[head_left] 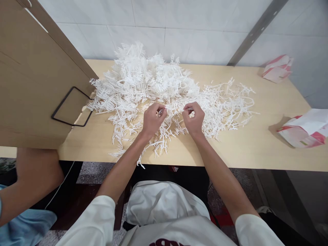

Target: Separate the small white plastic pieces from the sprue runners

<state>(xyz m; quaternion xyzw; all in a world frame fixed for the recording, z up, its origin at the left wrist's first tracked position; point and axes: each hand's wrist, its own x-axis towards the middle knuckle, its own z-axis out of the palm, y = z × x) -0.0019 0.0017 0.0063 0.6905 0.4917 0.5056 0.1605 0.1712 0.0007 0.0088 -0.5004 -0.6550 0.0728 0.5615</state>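
A large heap of white branched plastic pieces (156, 78), thin and twig-like, spreads over the wooden table. At its front edge my left hand (153, 118) is closed, thumb and fingertips pinched on a small white piece. My right hand (194, 118) faces it a short gap away, also pinched, with a thin white bit at its fingertips. Between the two hands lie more white strands, so I cannot tell whether both hold one piece. Looser, longer white strands (230, 106) reach out to the right of my right hand.
On the left a tall cardboard panel (38, 78) stands on the table (246, 150), with a black wire frame (71, 106) at its foot. Two pink-and-white paper containers (304, 131) are at the right. A tiled wall (194, 30) runs behind. Another person's arm (33, 181) shows at lower left.
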